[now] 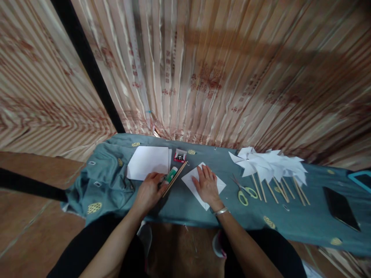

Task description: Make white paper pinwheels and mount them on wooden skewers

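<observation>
My left hand (149, 192) has its fingers closed around the lower end of a green and white glue stick (171, 175). Thin wooden sticks (180, 170) lie slanted right beside the glue stick. A white square sheet of paper (189, 179) with crease lines rests on the cloth, one corner pointing toward me. Flat on that sheet lies my right hand (207, 186), fingers stretched out, with a bracelet at the wrist. Left of the glue stick is a stack of white paper (149, 162). A small red box (180, 155) of dark pins or similar bits sits behind the sticks.
Green-handled scissors (242, 191) lie open to the right of the sheet. Several white paper pinwheels (269, 165) on wooden sticks overlap farther right. Beyond them are a black phone (342, 208) and a blue-edged object (361, 180). A curtain (203, 77) hangs behind the cloth-covered table (174, 212).
</observation>
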A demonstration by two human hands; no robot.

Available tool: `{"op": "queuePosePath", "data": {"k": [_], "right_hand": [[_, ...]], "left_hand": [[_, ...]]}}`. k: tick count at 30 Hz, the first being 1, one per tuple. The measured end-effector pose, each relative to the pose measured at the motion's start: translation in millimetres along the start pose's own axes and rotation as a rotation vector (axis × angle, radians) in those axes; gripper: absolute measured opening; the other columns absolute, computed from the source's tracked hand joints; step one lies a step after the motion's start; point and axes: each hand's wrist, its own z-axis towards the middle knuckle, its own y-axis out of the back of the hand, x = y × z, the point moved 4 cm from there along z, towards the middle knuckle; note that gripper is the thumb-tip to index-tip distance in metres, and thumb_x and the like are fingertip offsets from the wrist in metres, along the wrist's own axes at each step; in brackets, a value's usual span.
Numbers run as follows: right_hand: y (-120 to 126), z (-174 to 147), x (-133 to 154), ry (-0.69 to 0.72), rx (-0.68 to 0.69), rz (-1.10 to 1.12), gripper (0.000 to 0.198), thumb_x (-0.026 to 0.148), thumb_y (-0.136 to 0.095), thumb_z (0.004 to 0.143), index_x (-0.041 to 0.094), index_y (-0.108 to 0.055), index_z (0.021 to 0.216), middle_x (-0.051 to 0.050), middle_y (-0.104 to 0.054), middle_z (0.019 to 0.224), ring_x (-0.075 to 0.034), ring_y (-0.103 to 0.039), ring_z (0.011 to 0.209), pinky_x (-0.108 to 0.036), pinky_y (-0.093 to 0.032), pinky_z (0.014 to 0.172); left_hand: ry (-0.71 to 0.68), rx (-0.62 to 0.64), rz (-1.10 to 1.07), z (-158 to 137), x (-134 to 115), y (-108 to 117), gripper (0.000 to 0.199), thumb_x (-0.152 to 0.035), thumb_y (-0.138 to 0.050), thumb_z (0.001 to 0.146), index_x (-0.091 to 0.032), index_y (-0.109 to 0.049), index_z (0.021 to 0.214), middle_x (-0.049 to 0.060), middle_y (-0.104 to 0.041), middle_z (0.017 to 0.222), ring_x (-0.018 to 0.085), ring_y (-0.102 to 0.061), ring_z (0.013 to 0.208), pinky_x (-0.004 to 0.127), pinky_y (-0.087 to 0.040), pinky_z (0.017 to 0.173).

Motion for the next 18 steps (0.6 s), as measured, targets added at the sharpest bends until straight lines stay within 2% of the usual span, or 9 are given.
{"op": "queuePosePath", "data": {"k": [3,6,9,11,14,16,18], "right_hand": [[-3.6,0.9,-9.0,-0.017,-0.009,0.123,0.053,0.044,-0.044,0.095,0.011,-0.050,0.136,-0.023,-0.046,0.146,-0.034,-0.035,0.139,-0.056,-0.031,0.107],[-4.9,5.4,-22.5,-0.052,-0.011,0.348,0.051,0.047,-0.043,0.094,0.014,-0.056,0.131,-0.020,-0.049,0.144,-0.030,-0.040,0.137,-0.053,-0.032,0.109],[0.9,12.4,-34.2,-0.111,0.027,0.581,0.051,0.052,-0.042,0.093,0.019,-0.059,0.128,-0.015,-0.049,0.144,-0.026,-0.044,0.136,-0.048,-0.033,0.112],[11.0,16.2,-37.8,-0.146,0.036,0.671,0.053,0.056,-0.044,0.091,0.021,-0.059,0.128,-0.013,-0.048,0.146,-0.025,-0.042,0.137,-0.047,-0.032,0.113],[33.0,15.7,-34.9,-0.156,0.006,0.781,0.055,0.058,-0.054,0.085,0.021,-0.061,0.125,-0.013,-0.050,0.144,-0.027,-0.041,0.138,-0.048,-0.031,0.113],[46.1,8.9,-28.4,-0.186,0.021,0.918,0.052,0.053,-0.062,0.082,0.023,-0.062,0.124,-0.012,-0.055,0.139,-0.027,-0.050,0.129,-0.045,-0.041,0.105],[54.4,-3.2,-19.2,-0.263,0.097,1.116,0.051,0.048,-0.071,0.077,0.025,-0.063,0.121,-0.011,-0.063,0.128,-0.024,-0.063,0.109,-0.040,-0.051,0.090]], "left_hand": [[0.025,0.077,0.061,-2.9,-6.2,-4.8,0.026,-0.028,-0.054,0.087,-0.017,-0.065,0.108,0.011,-0.068,0.104,0.026,-0.063,0.099,0.039,-0.050,0.088],[0.047,0.118,0.098,-0.5,-11.1,-7.6,0.028,-0.027,-0.052,0.088,-0.014,-0.064,0.110,0.012,-0.068,0.102,0.025,-0.063,0.097,0.037,-0.049,0.087],[0.077,0.095,0.080,3.5,-9.1,-4.9,0.028,-0.027,-0.050,0.087,-0.016,-0.066,0.108,0.010,-0.068,0.099,0.023,-0.065,0.089,0.035,-0.050,0.082],[0.107,0.037,0.015,6.7,-5.0,0.9,0.028,-0.027,-0.050,0.085,-0.017,-0.068,0.104,0.008,-0.069,0.097,0.022,-0.067,0.083,0.034,-0.051,0.080],[0.177,-0.085,-0.250,12.1,0.6,12.6,0.030,-0.035,-0.054,0.080,-0.017,-0.069,0.098,0.007,-0.069,0.097,0.020,-0.067,0.076,0.032,-0.053,0.075],[0.259,-0.161,-0.513,15.1,0.9,17.8,0.036,-0.042,-0.062,0.074,-0.015,-0.069,0.098,0.008,-0.070,0.098,0.020,-0.068,0.077,0.032,-0.055,0.073],[0.345,-0.167,-0.775,16.6,-6.2,15.2,0.046,-0.047,-0.071,0.067,-0.014,-0.070,0.099,0.007,-0.073,0.094,0.021,-0.069,0.079,0.034,-0.056,0.077]]}}
